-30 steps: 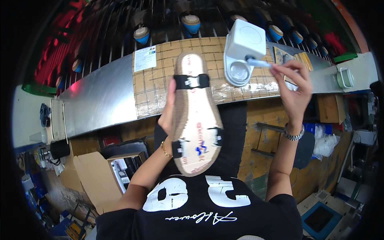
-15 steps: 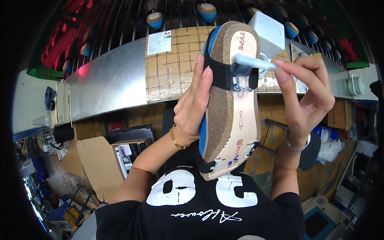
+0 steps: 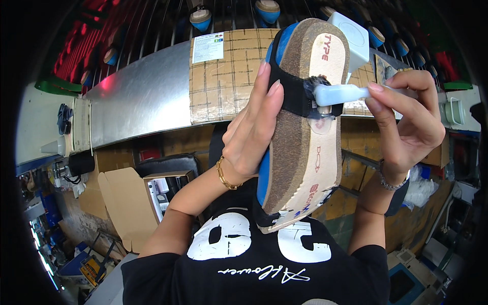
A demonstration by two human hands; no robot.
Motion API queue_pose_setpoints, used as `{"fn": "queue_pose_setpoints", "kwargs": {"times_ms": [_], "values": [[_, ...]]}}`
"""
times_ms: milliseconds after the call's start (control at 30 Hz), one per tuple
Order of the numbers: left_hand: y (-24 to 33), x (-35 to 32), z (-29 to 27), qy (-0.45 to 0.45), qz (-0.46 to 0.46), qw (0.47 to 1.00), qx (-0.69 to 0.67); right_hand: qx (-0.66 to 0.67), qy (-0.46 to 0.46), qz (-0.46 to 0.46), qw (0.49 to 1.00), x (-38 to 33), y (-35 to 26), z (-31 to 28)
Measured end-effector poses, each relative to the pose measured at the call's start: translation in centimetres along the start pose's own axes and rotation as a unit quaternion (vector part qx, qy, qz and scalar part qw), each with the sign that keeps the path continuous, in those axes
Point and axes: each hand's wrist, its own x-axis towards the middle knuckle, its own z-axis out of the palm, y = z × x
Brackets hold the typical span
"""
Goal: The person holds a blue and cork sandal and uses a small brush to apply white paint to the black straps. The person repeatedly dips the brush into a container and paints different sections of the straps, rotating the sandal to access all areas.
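An unfinished sandal (image 3: 292, 152) is held up in front of me, its underside turned to view. It has a brown cork-like edge, a pale insole board, black straps and a blue last inside. My left hand (image 3: 252, 127) grips it from the left side, fingers along the black strap. Between thumb and fingertips my right hand (image 3: 409, 119) pinches a brush (image 3: 340, 95) with a pale blue handle. The dark bristles touch the strap end folded onto the underside, where a wet, clear patch shows. The far side of the sandal is hidden.
Behind the sandal, a wrapped carton (image 3: 231, 81) lies on a metal bench (image 3: 137, 94), with a white container (image 3: 356, 38) on it. Several shoes on blue lasts (image 3: 268, 14) stand on the rack of bars beyond. An open cardboard box (image 3: 122, 203) is at lower left.
The sandal has shifted slightly right and up in my left hand and tilted a little. The brush has moved right and down along the strap end, its handle now more level.
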Motion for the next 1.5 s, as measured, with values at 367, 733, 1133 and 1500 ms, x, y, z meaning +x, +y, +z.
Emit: {"fn": "queue_pose_setpoints", "kwargs": {"times_ms": [367, 733, 1133, 1500], "values": [[0.0, 0.4, -0.1, 0.016, 0.008, 1.0, 0.015, 0.114, -0.038, 0.033, 0.992, 0.2, -0.3, -0.1], [-0.4, 1.2, -0.3, 0.063, 0.015, 0.996, 0.063, 0.001, 0.063, 0.174, 0.983, -1.5, -3.4, 2.4], [-0.4, 1.5, -0.5, 0.085, 0.016, 0.993, 0.085, -0.003, 0.059, 0.032, 0.998, -0.7, -1.8, 2.2], [-0.6, 1.4, -1.3, 0.091, 0.014, 0.991, 0.095, 0.067, -0.025, 0.071, 0.995, -1.5, -2.1, 0.8]]}}
